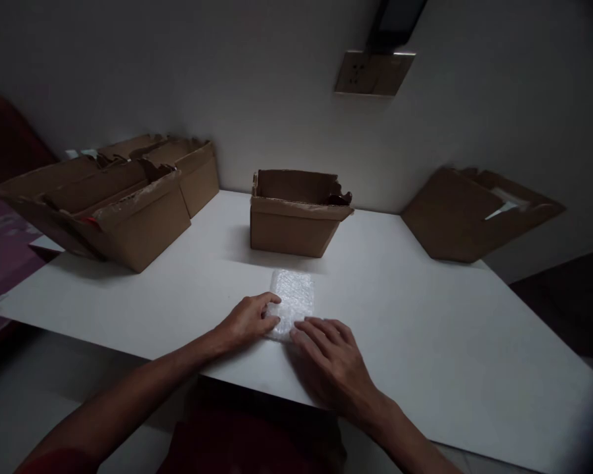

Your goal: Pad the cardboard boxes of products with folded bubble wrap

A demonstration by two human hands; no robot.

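A flat rectangular piece of bubble wrap (pixel 292 294), clear and shiny, lies on the white table near its front edge. Whether anything is wrapped inside cannot be made out. My left hand (pixel 247 320) rests at its left side, with thumb and index finger apart and their tips on the plastic. Across the near right corner lies my right hand (pixel 332 355), palm down, its fingers stretched over the wrap and loosely spread.
A cardboard box (pixel 292 227) with torn top edges stands behind the bubble wrap. More open cardboard boxes (pixel 148 227) are grouped at the left. Another cardboard box (pixel 454 220) sits tilted at the back right. A wall socket plate (pixel 375 74) is above the white table (pixel 425 329).
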